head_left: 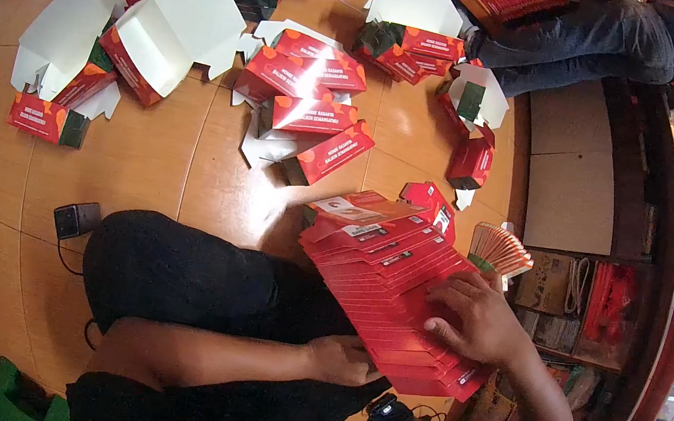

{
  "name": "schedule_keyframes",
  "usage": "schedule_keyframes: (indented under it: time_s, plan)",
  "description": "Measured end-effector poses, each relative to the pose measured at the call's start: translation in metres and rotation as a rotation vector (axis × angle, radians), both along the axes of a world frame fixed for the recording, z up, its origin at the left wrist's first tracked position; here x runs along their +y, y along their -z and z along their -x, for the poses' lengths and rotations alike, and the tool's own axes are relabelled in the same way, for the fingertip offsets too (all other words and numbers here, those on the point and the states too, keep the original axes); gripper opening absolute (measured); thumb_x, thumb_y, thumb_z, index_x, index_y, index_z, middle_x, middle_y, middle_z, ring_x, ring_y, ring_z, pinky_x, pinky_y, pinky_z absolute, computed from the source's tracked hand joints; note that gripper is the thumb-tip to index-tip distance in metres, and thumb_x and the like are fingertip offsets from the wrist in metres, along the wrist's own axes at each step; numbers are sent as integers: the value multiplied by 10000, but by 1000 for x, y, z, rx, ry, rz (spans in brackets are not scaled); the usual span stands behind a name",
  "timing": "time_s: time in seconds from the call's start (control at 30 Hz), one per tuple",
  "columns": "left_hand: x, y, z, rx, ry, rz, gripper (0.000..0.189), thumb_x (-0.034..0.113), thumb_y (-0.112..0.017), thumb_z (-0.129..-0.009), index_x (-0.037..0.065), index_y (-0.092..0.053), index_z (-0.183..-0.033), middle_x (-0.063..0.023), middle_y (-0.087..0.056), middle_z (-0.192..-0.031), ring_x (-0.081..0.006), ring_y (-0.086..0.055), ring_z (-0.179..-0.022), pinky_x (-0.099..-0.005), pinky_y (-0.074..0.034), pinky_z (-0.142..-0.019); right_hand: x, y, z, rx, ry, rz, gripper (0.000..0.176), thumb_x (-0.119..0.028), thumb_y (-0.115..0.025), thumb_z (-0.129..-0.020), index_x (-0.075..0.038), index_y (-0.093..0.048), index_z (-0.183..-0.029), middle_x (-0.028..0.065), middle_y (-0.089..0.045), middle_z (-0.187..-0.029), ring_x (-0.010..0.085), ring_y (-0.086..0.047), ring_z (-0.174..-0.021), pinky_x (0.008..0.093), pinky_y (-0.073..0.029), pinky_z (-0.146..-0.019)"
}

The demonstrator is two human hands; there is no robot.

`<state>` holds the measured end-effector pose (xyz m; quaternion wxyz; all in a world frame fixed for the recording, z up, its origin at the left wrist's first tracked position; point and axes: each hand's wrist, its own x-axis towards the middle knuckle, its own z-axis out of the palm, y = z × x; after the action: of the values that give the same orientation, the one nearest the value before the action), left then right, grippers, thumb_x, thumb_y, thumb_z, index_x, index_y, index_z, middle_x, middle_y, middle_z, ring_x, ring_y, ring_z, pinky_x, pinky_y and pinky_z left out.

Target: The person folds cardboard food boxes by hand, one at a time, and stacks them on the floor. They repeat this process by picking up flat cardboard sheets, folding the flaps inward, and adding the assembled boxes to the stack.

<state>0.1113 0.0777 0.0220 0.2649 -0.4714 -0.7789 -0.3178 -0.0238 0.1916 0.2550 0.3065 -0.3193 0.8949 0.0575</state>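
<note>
A fanned stack of flat red cartons (pixel 384 276) lies across my lap, its layers overlapping in steps. At its lower left edge, my left hand (pixel 343 360) is closed on the stack, with the fingers partly hidden beneath it. My right hand (pixel 475 316) rests on top of the cartons near the right side, fingers bent and the thumb apart. Just beyond the stack is a red carton piece (pixel 431 206) with a white label. Beside my right hand sits a fanned bundle of orange-and-white striped pieces (pixel 501 251).
Opened red boxes with white insides (pixel 176 27) and several red boxes (pixel 314 82) lie on the wooden floor (pixel 213 154). A black adapter (pixel 77 219) with a cord is by my knee. Another person's jeans (pixel 578 46) show at the top right, beside a wooden shelf (pixel 570 308).
</note>
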Motion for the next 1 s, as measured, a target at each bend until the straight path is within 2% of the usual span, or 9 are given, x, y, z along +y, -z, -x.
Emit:
schedule_keyframes:
  time_s: [0.1,0.17,0.47,0.6,0.67,0.8,0.87,0.9,1.0]
  plan:
    - [-4,-5,2,287,-187,257,446,194,-512,-866,51,-522,-1289,-122,-578,-1242,-254,-586,-1148,-354,-512,-998,-6,-1,3,-51,26,-39,415,-414,-630,-887,-72,-650,-1122,141,-632,-1119,323,-545,-1143,487,-298,-1037]
    - [-3,-2,0,-77,39,25,475,190,-501,-880,44,-471,-1332,-121,-565,-1267,-240,-583,-1160,-355,-500,-1022,-7,1,4,-32,22,-4,438,-420,-629,-886,-76,-645,-1158,144,-632,-1095,330,-547,-1136,493,-295,-1036]
    - [4,6,2,242,-118,179,462,209,-477,-899,29,-473,-1324,-134,-548,-1285,-233,-579,-1165,-355,-499,-1025,-9,12,9,17,-101,-19,495,-483,-587,-905,-75,-660,-1175,128,-610,-1195,312,-520,-1180,499,-299,-1054]
    - [6,5,-3,151,-93,161,461,184,-501,-875,38,-488,-1312,-130,-552,-1281,-229,-578,-1163,-348,-491,-1034,-6,18,11,43,-124,20,449,-451,-632,-877,-86,-677,-1134,125,-615,-1147,313,-513,-1188,481,-310,-1034]
    - [0,-1,-2,-107,53,-20,454,176,-504,-873,36,-494,-1304,-122,-557,-1277,-217,-573,-1167,-342,-489,-1036,-9,17,12,-5,-79,29,431,-445,-629,-880,-82,-670,-1109,132,-626,-1105,308,-537,-1152,474,-314,-1022]
    - [4,4,-2,-64,73,125,438,191,-477,-910,32,-470,-1318,-124,-543,-1300,-222,-558,-1198,-345,-474,-1052,-14,17,17,-68,-48,-85,478,-496,-564,-915,-75,-654,-1121,126,-620,-1185,317,-530,-1166,482,-318,-1018]
    - [14,16,-3,596,-370,423,424,205,-453,-943,27,-445,-1327,-121,-525,-1325,-225,-529,-1244,-349,-448,-1078,-19,14,19,-87,-23,-96,492,-499,-551,-920,-80,-635,-1163,135,-624,-1183,322,-538,-1160,480,-325,-1003]
    - [18,21,-6,596,-371,424,424,205,-453,-943,27,-445,-1327,-121,-525,-1325,-225,-529,-1244,-349,-448,-1078,-17,16,19,-87,-25,-96,492,-499,-551,-920,-80,-635,-1163,135,-624,-1183,322,-538,-1160,480,-325,-1003]
    - [12,12,-6,178,-105,232,417,211,-441,-958,25,-432,-1331,-116,-511,-1346,-224,-492,-1289,-347,-412,-1110,-11,25,19,-36,-54,-61,500,-493,-551,-923,-87,-620,-1206,142,-624,-1170,324,-539,-1158,483,-329,-999]
